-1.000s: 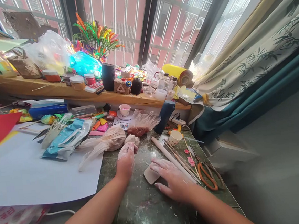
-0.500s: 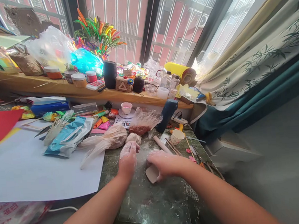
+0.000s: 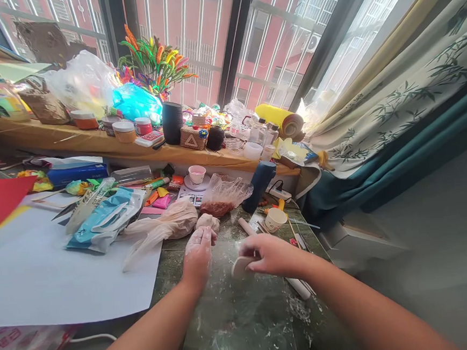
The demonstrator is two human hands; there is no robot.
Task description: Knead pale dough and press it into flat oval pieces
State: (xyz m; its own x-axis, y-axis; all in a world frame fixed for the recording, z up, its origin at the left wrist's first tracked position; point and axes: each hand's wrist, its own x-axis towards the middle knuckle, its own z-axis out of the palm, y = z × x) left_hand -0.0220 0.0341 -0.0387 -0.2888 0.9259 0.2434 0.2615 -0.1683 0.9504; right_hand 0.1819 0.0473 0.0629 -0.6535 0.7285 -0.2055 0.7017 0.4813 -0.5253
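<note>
A flat, rounded slab of pale clay (image 3: 242,267) is pinched between the thumb and fingers of my right hand (image 3: 259,254), tilted over the dusty board. My left hand (image 3: 199,243), white with powder, is closed with its thumb against the fingers. Whether anything is inside that grip is hidden. Just beyond it sits a lump of pale clay (image 3: 207,222). A rolling pin (image 3: 299,287) runs beneath my right hand and wrist, its far end showing past the knuckles.
A paper cup (image 3: 275,219) and thin sticks lie at the right. Behind are a dark blue cylinder (image 3: 260,186), a bag of brown material (image 3: 224,196) and a scale (image 3: 192,196). A plastic bag (image 3: 172,222), wipes pack (image 3: 106,220) and white sheet (image 3: 64,285) occupy the left.
My right hand has raised the clay slab off the board and tilted it. More of the rolling pin shows below my right wrist. My left hand stays closed near the clay lump.
</note>
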